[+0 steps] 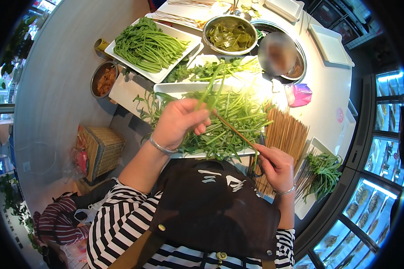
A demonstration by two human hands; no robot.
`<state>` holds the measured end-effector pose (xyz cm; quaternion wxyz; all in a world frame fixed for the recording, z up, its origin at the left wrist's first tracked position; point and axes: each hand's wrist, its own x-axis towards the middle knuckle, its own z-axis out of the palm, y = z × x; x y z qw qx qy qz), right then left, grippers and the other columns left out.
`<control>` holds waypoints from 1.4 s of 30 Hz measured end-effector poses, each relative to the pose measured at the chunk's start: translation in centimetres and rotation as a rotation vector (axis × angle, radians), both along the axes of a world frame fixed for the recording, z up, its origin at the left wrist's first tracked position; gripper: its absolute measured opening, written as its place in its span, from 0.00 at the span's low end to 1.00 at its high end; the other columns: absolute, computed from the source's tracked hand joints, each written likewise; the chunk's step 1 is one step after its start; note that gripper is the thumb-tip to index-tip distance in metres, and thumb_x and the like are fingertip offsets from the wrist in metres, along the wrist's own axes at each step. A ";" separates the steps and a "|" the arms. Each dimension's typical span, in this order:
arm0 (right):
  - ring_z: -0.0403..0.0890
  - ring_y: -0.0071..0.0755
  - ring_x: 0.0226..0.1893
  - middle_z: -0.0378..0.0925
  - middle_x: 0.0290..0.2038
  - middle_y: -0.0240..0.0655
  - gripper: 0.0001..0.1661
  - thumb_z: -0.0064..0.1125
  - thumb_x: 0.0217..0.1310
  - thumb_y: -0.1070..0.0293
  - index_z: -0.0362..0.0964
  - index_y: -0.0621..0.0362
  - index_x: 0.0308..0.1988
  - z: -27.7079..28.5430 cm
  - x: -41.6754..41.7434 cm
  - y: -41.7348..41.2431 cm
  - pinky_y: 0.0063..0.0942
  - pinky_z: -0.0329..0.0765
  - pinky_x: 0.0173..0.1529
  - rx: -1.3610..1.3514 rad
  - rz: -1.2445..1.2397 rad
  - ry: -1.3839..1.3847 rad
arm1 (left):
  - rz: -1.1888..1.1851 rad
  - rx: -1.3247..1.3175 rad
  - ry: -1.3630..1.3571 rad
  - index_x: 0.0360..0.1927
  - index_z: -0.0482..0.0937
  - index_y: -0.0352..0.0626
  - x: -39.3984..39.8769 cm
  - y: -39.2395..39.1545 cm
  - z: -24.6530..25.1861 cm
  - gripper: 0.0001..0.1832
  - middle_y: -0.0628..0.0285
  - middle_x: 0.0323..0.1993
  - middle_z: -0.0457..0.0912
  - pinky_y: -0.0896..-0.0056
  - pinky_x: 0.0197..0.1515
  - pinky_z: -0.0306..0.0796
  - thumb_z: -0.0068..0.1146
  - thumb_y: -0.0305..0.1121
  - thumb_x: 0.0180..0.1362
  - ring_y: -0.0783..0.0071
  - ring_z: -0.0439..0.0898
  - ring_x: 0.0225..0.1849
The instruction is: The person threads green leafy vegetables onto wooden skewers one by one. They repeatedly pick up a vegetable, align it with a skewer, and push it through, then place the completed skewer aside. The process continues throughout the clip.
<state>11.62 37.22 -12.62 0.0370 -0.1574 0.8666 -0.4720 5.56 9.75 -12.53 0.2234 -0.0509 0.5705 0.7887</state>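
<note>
My left hand (183, 121) pinches a few long green vegetable stems (210, 89) that stick up past its fingers. A thin bamboo skewer (235, 130) slants between my hands; its far end meets the left fingertips, where the exact contact is hidden. The skewer's near end is gripped by my right hand (276, 167). A short green stem (255, 162) hangs by the right fingers. Below both hands, a white tray (181, 88) is heaped with leafy green stalks (229, 131). Scissors (262, 138) lie partly hidden at its right edge, beside many loose bamboo skewers (284, 131).
Another white tray holds leafy greens (148, 47). Behind stand a steel bowl of green sheets (232, 35) and a blurred patch over a round pan (299, 67). A bowl of reddish food (104, 80) sits left. Skewered greens (323, 171) rest right, near lit display cases (367, 201).
</note>
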 end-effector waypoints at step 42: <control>0.72 0.35 0.17 0.68 0.18 0.38 0.19 0.55 0.47 0.84 0.76 0.60 0.42 0.5 1.1 -0.7 0.28 0.68 0.23 0.022 -0.023 0.098 | -0.043 -0.226 0.102 0.41 0.78 0.30 1.0 0.2 1.5 0.12 0.63 0.24 0.80 0.85 0.25 0.69 0.52 0.30 0.60 0.84 0.75 0.21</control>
